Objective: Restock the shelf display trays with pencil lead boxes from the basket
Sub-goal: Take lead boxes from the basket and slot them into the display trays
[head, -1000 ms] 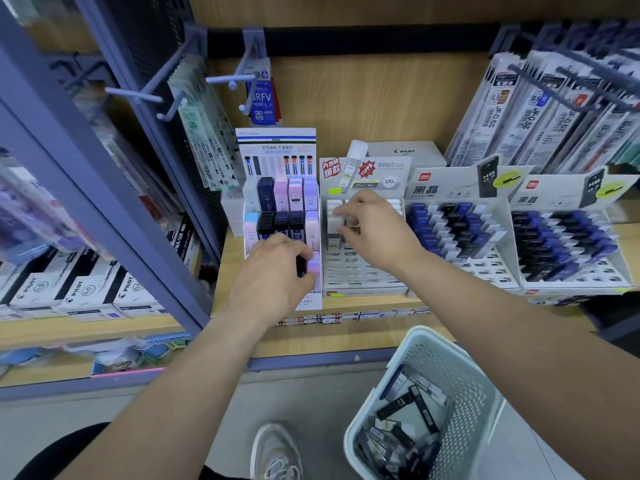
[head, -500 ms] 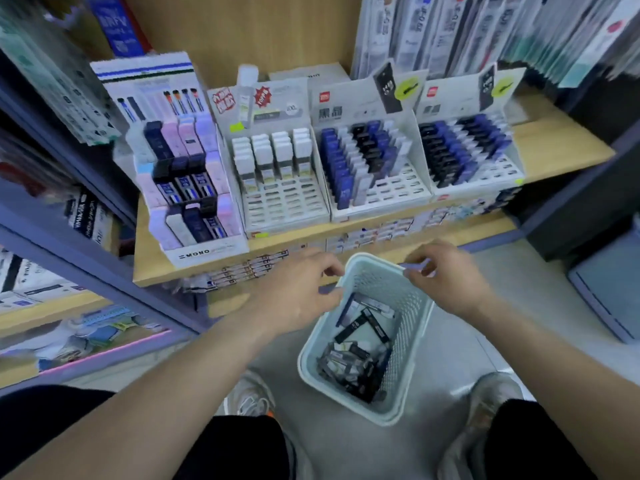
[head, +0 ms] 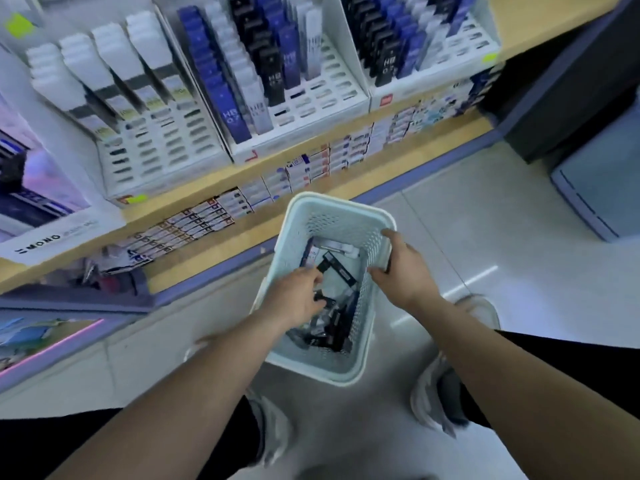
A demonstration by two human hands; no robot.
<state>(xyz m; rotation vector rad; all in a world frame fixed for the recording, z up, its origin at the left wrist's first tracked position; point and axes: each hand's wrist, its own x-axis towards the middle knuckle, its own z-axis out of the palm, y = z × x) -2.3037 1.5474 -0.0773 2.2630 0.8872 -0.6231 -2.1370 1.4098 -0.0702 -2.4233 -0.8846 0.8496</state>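
Steadying the basket [head: 341,206], right grip [head: 401,268] clasped its rim; left grip [head: 298,299] reached among pencil lead boxes [head: 332,323], its hold indeterminable.

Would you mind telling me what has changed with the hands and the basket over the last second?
Both hands came down from the display trays to the basket. The left hand now reaches inside among the pencil lead boxes; whether it grips one is unclear. The right hand has taken hold of the basket's right rim. The basket stays on the floor and the trays on the shelf.
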